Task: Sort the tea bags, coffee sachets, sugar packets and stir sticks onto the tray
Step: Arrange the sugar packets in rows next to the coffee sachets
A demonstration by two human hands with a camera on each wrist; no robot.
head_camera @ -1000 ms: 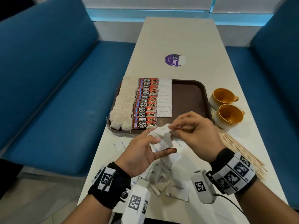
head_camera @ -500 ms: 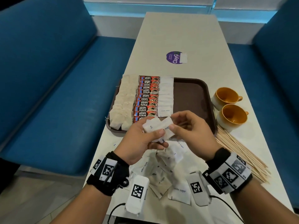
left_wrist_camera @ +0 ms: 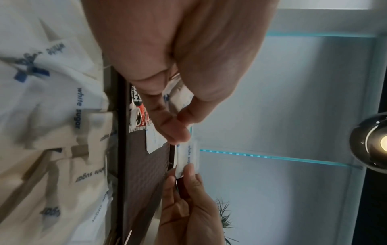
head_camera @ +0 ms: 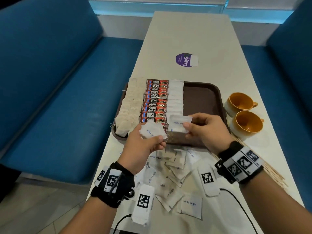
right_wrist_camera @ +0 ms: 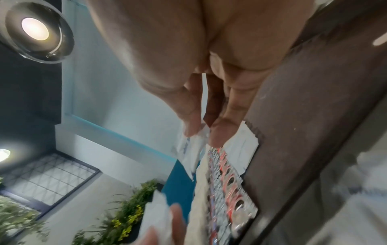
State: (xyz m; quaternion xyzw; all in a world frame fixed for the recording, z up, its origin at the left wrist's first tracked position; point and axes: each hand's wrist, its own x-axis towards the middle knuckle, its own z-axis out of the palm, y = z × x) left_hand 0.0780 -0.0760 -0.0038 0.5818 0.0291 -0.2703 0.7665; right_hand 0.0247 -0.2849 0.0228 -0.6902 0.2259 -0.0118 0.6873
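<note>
Currently we pinch one sugar packet [head_camera: 179, 123] in our right hand [head_camera: 205, 130], held over the tray's [head_camera: 202, 98] near edge; our left hand [head_camera: 143, 146] grips a few more [head_camera: 152, 131]. They're light, floppy paper, so edge pinches look best. More packets [head_camera: 170, 179] litter the table [head_camera: 185, 31], between blue benches [head_camera: 50, 81].

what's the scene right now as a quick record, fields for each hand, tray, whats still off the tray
left hand: pinches a small stack of sugar packets
right hand: pinches one sugar packet above the tray's near edge
tray: columns of tea bags, coffee sachets, sugar packets; right part bare
loose sugar packets: heaped on table
stir sticks: on table, right of tray
cups: two, right of tray
</note>
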